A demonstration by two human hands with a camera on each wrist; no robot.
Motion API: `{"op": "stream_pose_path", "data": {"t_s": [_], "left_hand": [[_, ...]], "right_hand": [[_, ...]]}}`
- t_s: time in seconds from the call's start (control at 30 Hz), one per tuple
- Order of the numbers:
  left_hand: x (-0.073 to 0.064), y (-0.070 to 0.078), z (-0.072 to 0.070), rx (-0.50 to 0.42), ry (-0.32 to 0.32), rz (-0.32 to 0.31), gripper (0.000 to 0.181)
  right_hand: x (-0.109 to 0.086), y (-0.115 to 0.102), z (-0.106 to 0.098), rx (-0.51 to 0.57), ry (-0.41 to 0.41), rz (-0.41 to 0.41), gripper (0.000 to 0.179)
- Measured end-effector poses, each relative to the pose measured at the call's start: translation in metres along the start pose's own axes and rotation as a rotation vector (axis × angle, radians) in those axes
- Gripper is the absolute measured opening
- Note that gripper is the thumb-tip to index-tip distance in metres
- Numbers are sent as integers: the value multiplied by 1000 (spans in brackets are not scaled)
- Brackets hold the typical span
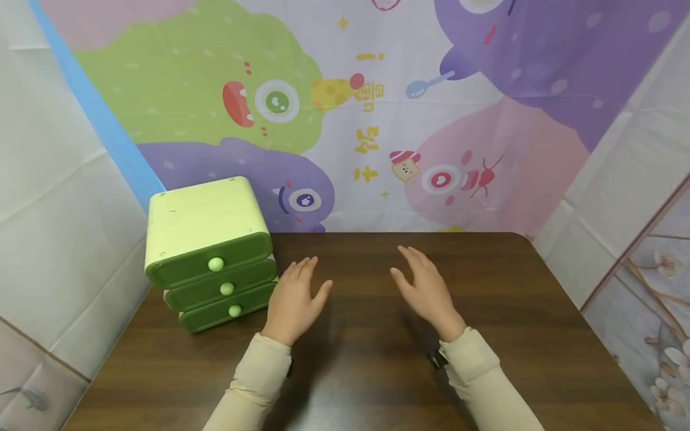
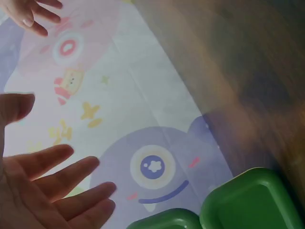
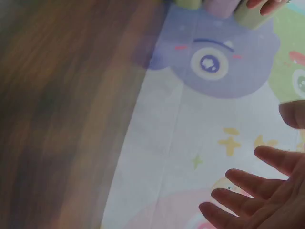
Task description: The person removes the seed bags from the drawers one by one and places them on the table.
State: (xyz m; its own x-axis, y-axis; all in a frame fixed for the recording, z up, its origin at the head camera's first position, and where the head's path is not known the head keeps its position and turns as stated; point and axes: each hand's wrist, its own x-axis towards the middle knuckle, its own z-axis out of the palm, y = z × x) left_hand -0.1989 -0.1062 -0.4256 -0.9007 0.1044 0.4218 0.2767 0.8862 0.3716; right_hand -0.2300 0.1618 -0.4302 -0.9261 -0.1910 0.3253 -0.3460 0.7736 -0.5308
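Observation:
A small green drawer cabinet (image 1: 207, 221) with a pale top stands at the left of the table. Its three dark green drawer fronts carry round light green knobs, such as the top knob (image 1: 215, 264). My left hand (image 1: 293, 302) is held over the table just right of the cabinet, fingers extended, thumb apart, holding nothing. Farther right, my right hand (image 1: 427, 293) is likewise stretched out and bare, its palm turned toward the other hand. In the left wrist view, green drawer fronts (image 2: 252, 202) show at the bottom right, beyond the fingers (image 2: 78, 179).
The dark wooden table (image 1: 361, 371) reaches back to a cartoon-printed cloth (image 1: 345, 197) hanging behind it. Pale wall hangings (image 1: 64, 179) enclose the left side, and a flower-printed one (image 1: 663, 287) hangs at the right.

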Motion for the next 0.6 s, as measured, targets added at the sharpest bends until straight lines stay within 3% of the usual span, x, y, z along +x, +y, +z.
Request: {"op": "stream_pose_path", "data": {"t_s": [0.17,0.37,0.6], "left_hand": [[0,0,-17,-165,78,-27,51],[-4,-4,-38,-292,155,-52,51],[-10,-21,-59,-366,335,21,55]], "right_hand": [[10,-12,-1,173,33,-3,52],[21,-27,4,297,-13,14,52],[35,-50,13,366,-70,-7,52]]}}
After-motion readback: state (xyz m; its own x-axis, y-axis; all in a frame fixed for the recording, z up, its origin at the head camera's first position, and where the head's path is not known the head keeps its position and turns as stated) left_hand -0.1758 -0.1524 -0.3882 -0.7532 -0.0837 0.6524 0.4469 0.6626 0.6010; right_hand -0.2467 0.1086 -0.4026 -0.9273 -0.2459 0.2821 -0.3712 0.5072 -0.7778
